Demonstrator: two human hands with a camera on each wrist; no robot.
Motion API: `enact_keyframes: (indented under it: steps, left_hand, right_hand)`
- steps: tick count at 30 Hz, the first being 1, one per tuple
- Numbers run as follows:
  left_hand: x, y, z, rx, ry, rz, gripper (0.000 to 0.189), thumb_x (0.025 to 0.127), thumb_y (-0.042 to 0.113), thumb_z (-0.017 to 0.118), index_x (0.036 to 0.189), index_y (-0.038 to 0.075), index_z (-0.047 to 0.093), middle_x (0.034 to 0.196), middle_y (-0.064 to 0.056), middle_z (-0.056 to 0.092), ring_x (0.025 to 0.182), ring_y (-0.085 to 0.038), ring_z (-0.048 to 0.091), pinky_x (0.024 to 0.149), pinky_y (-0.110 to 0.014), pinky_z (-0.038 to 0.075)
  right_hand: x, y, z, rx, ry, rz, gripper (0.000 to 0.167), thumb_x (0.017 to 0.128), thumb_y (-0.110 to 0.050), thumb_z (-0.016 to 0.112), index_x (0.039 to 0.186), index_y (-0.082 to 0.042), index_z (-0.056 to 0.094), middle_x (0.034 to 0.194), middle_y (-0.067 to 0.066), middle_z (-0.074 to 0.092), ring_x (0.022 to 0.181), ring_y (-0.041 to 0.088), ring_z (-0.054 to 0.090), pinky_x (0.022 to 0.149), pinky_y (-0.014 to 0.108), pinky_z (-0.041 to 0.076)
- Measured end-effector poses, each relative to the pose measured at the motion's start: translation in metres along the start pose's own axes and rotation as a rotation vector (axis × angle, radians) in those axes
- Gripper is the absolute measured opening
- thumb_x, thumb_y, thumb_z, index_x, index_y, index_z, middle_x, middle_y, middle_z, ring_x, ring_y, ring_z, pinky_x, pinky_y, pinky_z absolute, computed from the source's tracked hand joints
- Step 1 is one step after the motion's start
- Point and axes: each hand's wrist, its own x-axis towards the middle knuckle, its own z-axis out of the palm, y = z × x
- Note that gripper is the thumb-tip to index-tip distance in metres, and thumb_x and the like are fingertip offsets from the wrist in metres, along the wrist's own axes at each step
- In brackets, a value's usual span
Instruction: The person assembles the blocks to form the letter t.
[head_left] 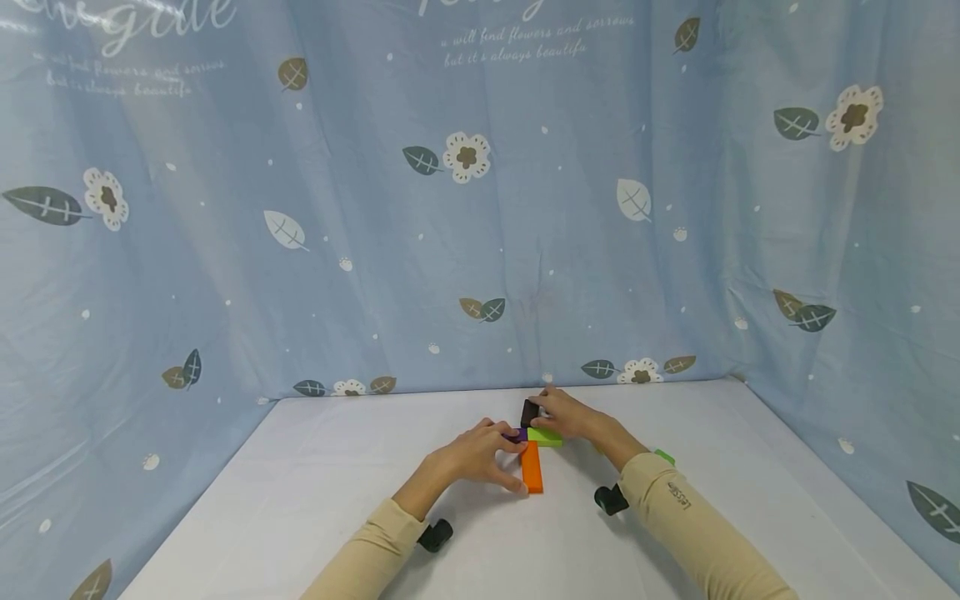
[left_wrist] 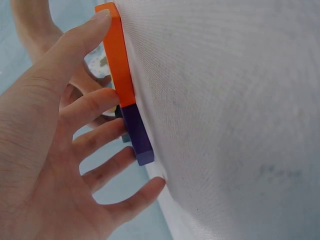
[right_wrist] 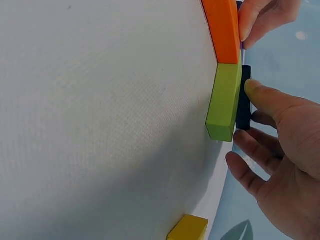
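An orange block [head_left: 532, 468], a purple block [left_wrist: 136, 132] and a lime-green block [right_wrist: 224, 102] lie together on the white cloth, their ends meeting. My left hand [head_left: 480, 454] spreads along the orange and purple ones. Its thumb touches the orange block's near end, the index finger is at the other end, and further fingertips touch the purple block. My right hand [head_left: 567, 414] pinches a black block [right_wrist: 243, 97] between thumb and fingers, just behind the lime-green block. From the head view, the left fingers cover part of the purple block.
A yellow block [right_wrist: 189, 229] sits apart on the cloth in the right wrist view. Beside the right sleeve, a bright green piece [head_left: 664, 457] is partly hidden. A blue patterned curtain [head_left: 480, 250] hangs along the back and sides of the white table [head_left: 247, 517].
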Motion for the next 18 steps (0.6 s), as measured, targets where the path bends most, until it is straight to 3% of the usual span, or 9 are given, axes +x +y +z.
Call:
enact_keyframes:
  steps: [12, 18]
  left_hand:
    - [0.0013, -0.0018, 0.0028, 0.002, 0.004, -0.005, 0.078, 0.071, 0.068, 0.075, 0.135, 0.027, 0.059, 0.141, 0.002, 0.054, 0.112, -0.016, 0.045, 0.090, -0.033, 0.049]
    - [0.0020, -0.0028, 0.0033, -0.002, 0.007, -0.002, 0.078, 0.071, 0.067, 0.075, 0.135, 0.026, 0.060, 0.141, 0.001, 0.054, 0.112, -0.016, 0.045, 0.090, -0.032, 0.048]
  right_hand:
    - [0.0023, 0.0013, 0.0019, -0.005, -0.024, -0.004, 0.053, 0.094, -0.022, 0.065, 0.138, 0.005, 0.052, 0.128, 0.023, 0.055, 0.113, 0.032, 0.054, 0.105, 0.048, 0.044]
    - [0.0033, 0.0027, 0.0017, -0.006, -0.020, -0.030, 0.050, 0.095, -0.020, 0.065, 0.136, 0.006, 0.053, 0.126, 0.022, 0.055, 0.099, 0.025, 0.055, 0.099, 0.045, 0.048]
